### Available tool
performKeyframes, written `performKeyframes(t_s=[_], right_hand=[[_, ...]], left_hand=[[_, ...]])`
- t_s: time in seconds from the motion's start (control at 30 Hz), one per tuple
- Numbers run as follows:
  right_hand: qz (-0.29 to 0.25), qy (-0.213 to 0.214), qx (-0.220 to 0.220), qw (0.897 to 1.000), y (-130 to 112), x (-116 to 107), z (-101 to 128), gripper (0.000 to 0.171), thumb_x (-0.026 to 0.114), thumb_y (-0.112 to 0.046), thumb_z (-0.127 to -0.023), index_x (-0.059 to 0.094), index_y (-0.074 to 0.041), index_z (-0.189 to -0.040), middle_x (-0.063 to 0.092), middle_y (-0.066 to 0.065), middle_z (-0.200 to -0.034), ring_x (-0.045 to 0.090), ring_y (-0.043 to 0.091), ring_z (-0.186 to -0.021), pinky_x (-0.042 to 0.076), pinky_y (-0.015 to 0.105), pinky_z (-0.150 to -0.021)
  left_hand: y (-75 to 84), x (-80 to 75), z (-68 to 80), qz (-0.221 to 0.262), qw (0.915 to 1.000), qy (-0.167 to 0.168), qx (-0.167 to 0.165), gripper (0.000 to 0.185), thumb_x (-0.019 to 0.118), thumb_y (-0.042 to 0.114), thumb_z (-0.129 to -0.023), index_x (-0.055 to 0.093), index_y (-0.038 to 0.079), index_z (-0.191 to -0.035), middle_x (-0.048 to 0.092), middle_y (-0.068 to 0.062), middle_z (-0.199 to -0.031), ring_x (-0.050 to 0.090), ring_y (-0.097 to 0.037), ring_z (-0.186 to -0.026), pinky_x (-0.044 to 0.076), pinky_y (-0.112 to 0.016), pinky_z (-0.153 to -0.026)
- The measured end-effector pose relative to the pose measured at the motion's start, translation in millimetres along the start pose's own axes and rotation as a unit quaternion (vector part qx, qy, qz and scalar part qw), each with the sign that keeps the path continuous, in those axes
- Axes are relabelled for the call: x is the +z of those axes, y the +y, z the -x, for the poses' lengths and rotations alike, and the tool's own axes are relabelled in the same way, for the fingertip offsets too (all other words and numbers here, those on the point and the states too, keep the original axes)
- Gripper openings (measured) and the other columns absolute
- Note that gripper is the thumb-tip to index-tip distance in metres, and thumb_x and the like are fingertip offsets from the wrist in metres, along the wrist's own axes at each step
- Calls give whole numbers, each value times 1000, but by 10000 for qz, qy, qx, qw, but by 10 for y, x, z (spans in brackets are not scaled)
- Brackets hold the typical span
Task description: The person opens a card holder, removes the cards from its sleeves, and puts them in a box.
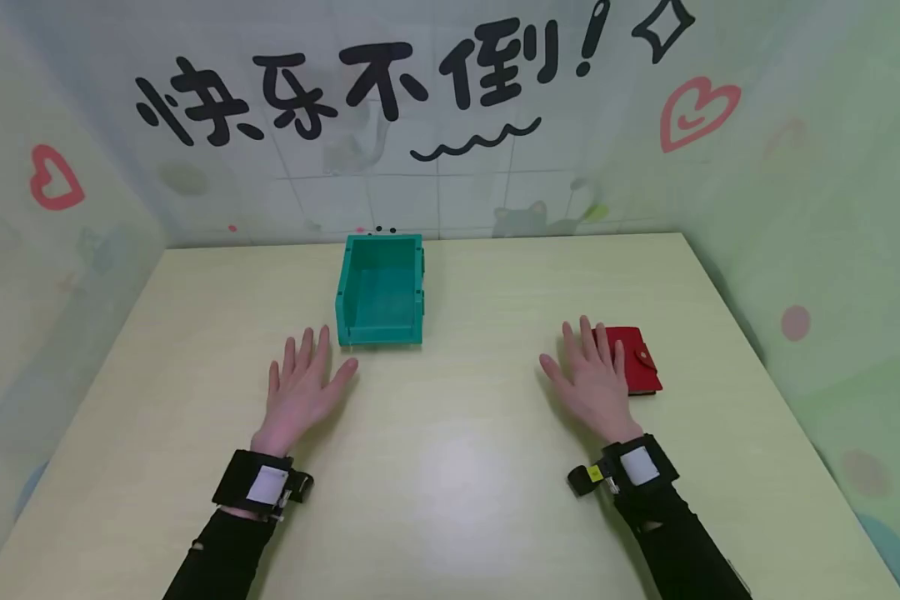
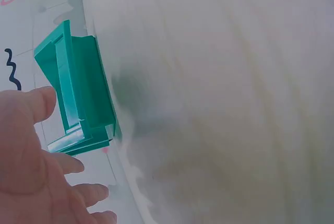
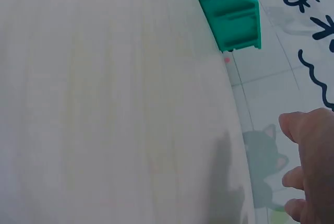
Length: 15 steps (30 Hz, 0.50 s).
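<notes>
Green bin (image 1: 381, 292) – one, red wallet (image 1: 633, 358) – one, left hand (image 1: 300, 392), right hand (image 1: 592, 379), both flat, released

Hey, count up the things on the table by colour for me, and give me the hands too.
Green: 1, the open-fronted bin
Red: 1, the snap-closed wallet
Hands: 2, the left hand and the right hand, both flat with fingers spread
Total: 4
</notes>
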State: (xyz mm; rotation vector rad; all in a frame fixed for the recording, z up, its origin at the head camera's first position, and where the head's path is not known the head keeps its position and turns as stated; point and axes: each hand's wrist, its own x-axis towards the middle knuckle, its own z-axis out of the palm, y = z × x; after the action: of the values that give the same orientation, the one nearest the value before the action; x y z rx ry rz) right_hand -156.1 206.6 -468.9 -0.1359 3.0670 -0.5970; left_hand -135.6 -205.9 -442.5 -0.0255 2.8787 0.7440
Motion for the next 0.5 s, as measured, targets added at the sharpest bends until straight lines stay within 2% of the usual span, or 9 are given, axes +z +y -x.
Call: performKeyframes(t_s=[0.13,0.2,0.27,0.33,0.4,0.43,0.5], right_hand=[[-197,395,271,9987,199,-96,3,76,42,-52,-103,22,-6,-159,9,25,-168,3,48,-155,-2,69,-120],[-335,559,467,9968,316,-141,1,74,42,-50,-103,24,-4,-158,11,28,-166,5,51,-153,1,71,-119],[-501,622,697,9944,427,-178,-5,73,42,-48,-103,23,-3,-158,11,30,-165,7,54,-152,4,73,-118],[-656,577,940,9917,517,-199,-12,73,40,-45,-104,20,-1,-159,10,31,-165,10,55,-151,8,73,-118],[-827,503,1113,9891,581,-211,-19,73,39,-43,-105,17,2,-158,11,32,-164,15,55,-150,13,71,-118],[-903,496,1157,9879,607,-211,-23,72,38,-41,-105,16,3,-158,16,32,-163,21,55,-148,19,70,-117],[-1127,566,1193,9848,641,-201,-29,64,37,-38,-107,26,5,-154,35,33,-153,40,52,-136,37,65,-110]], left_hand=[[28,-2,11,337,9992,213,47,83,36,58,-104,3,8,-162,1,-25,-168,-5,-50,-154,0,-70,-120],[55,2,18,609,9969,489,115,82,39,54,-104,6,7,-162,7,-26,-167,2,-49,-155,5,-69,-120],[94,10,32,1002,9910,862,198,78,44,48,-104,13,6,-161,18,-27,-164,12,-50,-152,15,-69,-119],[143,18,56,1501,9805,1235,269,71,50,42,-104,22,6,-158,32,-28,-155,26,-47,-143,28,-64,-113],[202,22,87,2059,9659,1538,315,61,53,35,-104,33,6,-153,43,-24,-141,39,-40,-128,38,-53,-103],[232,25,103,2303,9585,1645,340,56,54,31,-104,38,5,-150,48,-21,-134,43,-34,-119,39,-46,-97],[287,34,130,2720,9463,1714,339,47,54,27,-104,44,5,-144,52,-17,-122,46,-26,-104,39,-34,-88]])
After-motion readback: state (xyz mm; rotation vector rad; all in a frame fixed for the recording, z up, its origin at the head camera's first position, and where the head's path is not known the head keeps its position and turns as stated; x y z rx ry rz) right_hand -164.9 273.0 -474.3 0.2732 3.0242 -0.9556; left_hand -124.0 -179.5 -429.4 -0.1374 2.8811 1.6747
